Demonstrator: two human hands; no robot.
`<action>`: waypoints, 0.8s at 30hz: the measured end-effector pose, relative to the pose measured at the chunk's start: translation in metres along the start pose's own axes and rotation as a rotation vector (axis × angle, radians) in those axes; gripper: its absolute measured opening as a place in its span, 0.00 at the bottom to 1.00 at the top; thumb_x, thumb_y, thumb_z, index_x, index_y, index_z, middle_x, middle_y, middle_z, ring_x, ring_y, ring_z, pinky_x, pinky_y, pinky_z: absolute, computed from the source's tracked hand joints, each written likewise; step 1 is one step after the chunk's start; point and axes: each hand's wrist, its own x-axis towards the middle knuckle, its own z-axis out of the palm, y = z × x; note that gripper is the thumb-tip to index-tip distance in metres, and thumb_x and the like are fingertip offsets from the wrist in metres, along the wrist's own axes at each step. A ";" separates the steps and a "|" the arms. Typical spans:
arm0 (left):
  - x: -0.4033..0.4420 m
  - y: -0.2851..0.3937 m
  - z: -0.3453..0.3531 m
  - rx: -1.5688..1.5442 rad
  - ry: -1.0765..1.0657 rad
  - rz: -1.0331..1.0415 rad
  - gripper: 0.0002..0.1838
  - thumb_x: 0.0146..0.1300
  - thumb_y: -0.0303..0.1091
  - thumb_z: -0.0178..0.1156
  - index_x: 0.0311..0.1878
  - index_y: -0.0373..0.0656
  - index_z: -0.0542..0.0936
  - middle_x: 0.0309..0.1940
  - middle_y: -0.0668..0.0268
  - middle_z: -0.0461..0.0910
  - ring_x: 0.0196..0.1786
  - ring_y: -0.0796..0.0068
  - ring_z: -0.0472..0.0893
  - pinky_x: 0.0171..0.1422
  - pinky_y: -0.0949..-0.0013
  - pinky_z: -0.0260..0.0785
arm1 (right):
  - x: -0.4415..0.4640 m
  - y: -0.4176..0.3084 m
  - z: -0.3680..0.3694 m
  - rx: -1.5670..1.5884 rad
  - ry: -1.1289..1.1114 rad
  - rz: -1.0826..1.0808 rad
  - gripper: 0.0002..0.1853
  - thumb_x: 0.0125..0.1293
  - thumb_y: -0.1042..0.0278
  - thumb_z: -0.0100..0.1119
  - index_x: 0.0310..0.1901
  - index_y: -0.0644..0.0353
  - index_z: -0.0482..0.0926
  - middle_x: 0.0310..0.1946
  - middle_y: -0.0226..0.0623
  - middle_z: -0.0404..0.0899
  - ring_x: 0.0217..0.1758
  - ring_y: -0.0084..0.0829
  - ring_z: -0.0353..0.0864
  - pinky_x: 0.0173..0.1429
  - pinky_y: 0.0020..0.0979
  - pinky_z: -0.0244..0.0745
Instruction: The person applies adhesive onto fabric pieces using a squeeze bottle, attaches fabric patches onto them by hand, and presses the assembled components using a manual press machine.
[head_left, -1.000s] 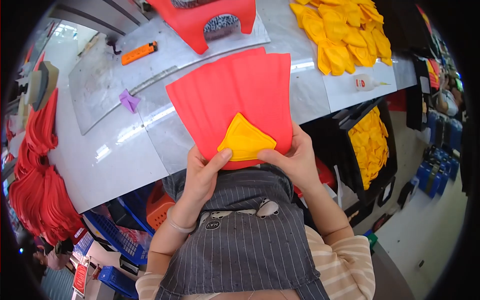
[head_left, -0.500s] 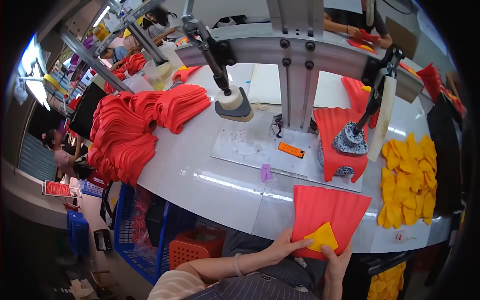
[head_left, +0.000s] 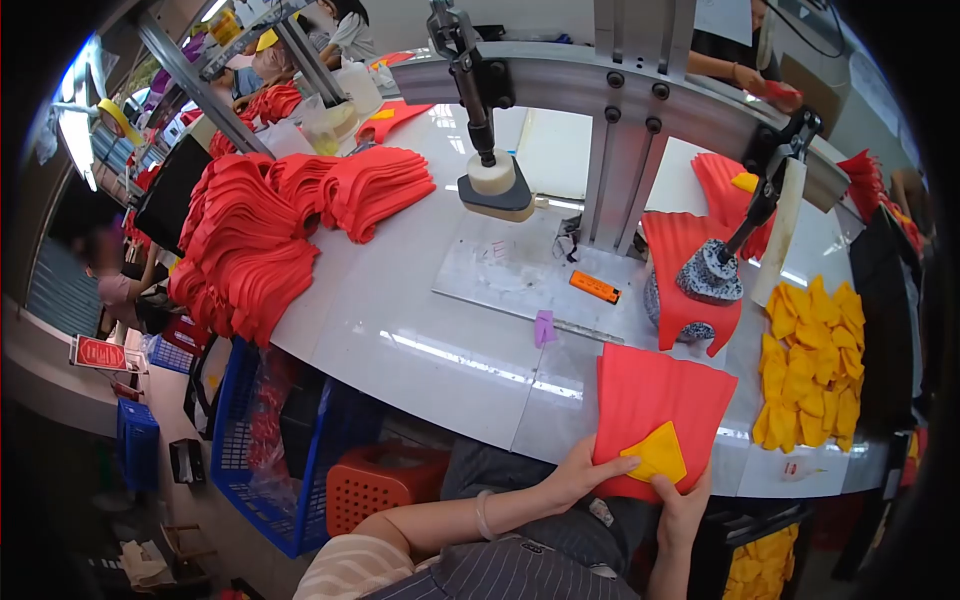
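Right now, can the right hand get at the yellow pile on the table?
Probably yes: nothing visible blocks the way to the yellow pile, though the right hand would likely need to release the ribbed red sheet.

No lettering can be read with certainty.
Pale print is carried by the red sign (head_left: 100, 353) at far left, and red print by the small bottle (head_left: 793, 468) at right, both too small to be read; on the metal plate (head_left: 465, 272), faint marks are seen, perhaps including an "E".
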 end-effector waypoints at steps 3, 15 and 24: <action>-0.001 0.000 -0.001 0.042 -0.001 -0.012 0.25 0.62 0.34 0.64 0.60 0.35 0.70 0.53 0.63 0.77 0.56 0.78 0.74 0.62 0.71 0.66 | 0.001 0.005 -0.002 -0.006 0.018 -0.004 0.39 0.45 0.79 0.71 0.61 0.64 0.65 0.53 0.37 0.73 0.56 0.31 0.74 0.62 0.31 0.67; 0.005 0.012 -0.005 -0.142 -0.060 0.061 0.25 0.62 0.32 0.64 0.59 0.34 0.70 0.54 0.61 0.76 0.56 0.75 0.75 0.61 0.71 0.67 | 0.001 0.001 0.021 -0.003 0.046 -0.135 0.35 0.50 0.80 0.65 0.62 0.64 0.64 0.55 0.39 0.72 0.58 0.30 0.73 0.65 0.32 0.64; 0.008 0.013 -0.015 -0.230 -0.107 -0.016 0.26 0.62 0.30 0.63 0.62 0.35 0.68 0.56 0.62 0.75 0.59 0.75 0.74 0.65 0.69 0.65 | 0.014 -0.010 0.021 0.195 -0.074 0.128 0.33 0.50 0.80 0.67 0.60 0.64 0.66 0.52 0.37 0.75 0.56 0.30 0.75 0.62 0.31 0.68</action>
